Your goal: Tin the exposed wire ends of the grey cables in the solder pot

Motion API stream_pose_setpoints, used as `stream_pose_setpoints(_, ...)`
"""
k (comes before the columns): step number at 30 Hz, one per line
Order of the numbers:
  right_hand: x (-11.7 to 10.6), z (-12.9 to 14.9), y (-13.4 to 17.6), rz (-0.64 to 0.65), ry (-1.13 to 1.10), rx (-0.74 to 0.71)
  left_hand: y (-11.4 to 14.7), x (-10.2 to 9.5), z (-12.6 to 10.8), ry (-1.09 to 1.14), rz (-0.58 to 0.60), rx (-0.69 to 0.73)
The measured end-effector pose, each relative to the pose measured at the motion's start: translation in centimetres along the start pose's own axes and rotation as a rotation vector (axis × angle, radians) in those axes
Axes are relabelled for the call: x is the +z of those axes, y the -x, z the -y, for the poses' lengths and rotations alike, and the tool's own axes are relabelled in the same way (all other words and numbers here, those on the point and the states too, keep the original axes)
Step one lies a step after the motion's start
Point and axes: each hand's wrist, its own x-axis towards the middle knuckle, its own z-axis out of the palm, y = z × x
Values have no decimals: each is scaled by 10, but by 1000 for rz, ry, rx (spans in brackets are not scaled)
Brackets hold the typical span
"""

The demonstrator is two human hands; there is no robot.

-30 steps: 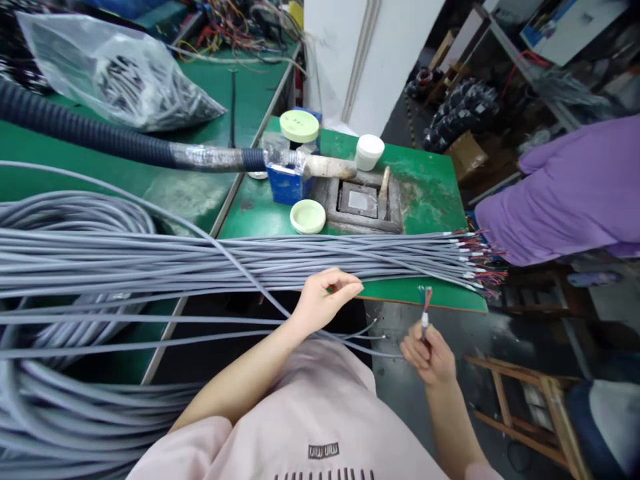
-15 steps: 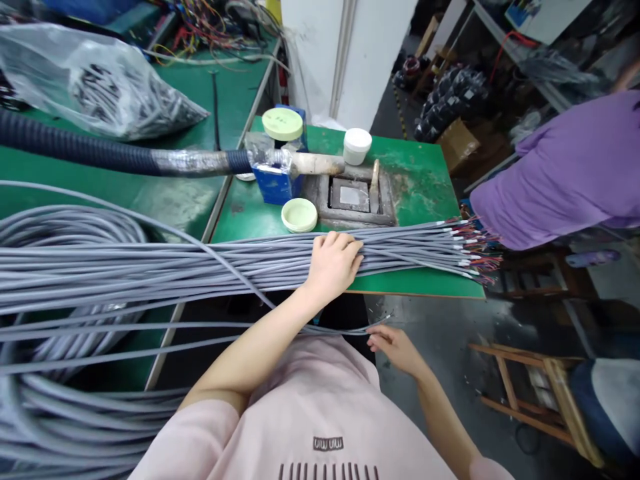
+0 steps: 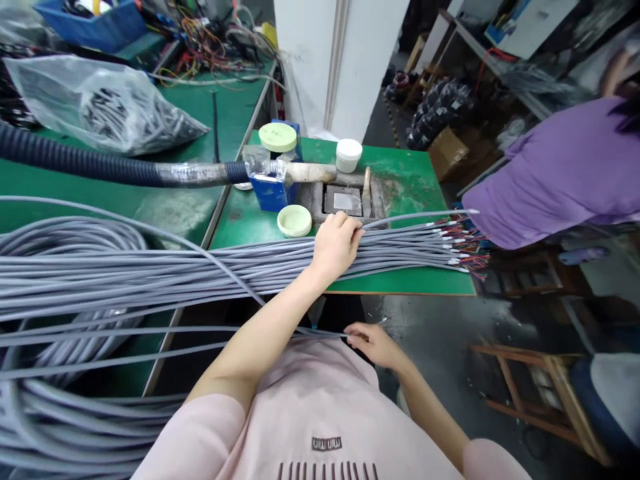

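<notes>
My left hand (image 3: 337, 243) is over a long bundle of grey cables (image 3: 260, 263), its fingers closed round one grey cable (image 3: 415, 217) raised a little above the others. That cable's end points right, over the stripped ends (image 3: 457, 243) of the bundle, where coloured wires and white tips show. Low by my lap, my right hand (image 3: 373, 343) pinches loose grey cables (image 3: 320, 332) near their ends; its fingertips cover those ends. Further grey cables pass under my left forearm.
Beyond the bundle are a solder pot (image 3: 345, 200), a pale green lid (image 3: 295, 221), a white jar (image 3: 349, 155) and a blue box (image 3: 273, 193) under a ribbed hose (image 3: 75, 157). Coiled cable (image 3: 70, 427) lies left. A person in purple (image 3: 560, 173) is at right.
My left hand has lifted one cable off the top of the bundle. My right hand has slid left along the loose cables, and their ends no longer show past it.
</notes>
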Motion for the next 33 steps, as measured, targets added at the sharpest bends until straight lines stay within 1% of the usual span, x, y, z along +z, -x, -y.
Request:
stream_pose_setpoints(3,2,1,2,9,39,-28,0,13,5,-116,102,-27)
stream_pose_setpoints(4,1,1,3,10,42,-31,3,14,6,-132,117,-21)
stream_pose_setpoints(6,0,1,5,2,34,-31,10,9,6,-112,103,22)
stream_pose_setpoints(9,-1,0,6,-11,34,-34,31,-6,1,-33,73,109)
stream_pose_setpoints(12,-1,2,2,-10,52,-52,59,-13,-8,-34,159,168)
stream_pose_setpoints(15,0,7,-5,9,45,-78,82,-6,-19,-141,248,156)
stream_pose_setpoints(17,1,12,-10,25,6,-97,90,1,-25,-194,300,146)
stream_pose_setpoints(21,-5,18,-16,8,-210,-92,88,11,-32,-242,361,142)
stream_pose_setpoints(24,-15,23,-19,-53,-405,-56,79,11,-33,-257,414,140)
stream_pose_setpoints(26,-22,26,-21,-108,-506,-35,71,9,-34,-252,475,122)
stream_pose_setpoints(30,-32,31,-19,-153,-631,14,58,6,-37,-241,621,89)
stream_pose_setpoints(32,-35,32,-17,-149,-665,37,55,5,-36,-217,648,121)
stream_pose_setpoints(33,-37,32,-15,-147,-684,43,55,4,-35,-196,642,141)
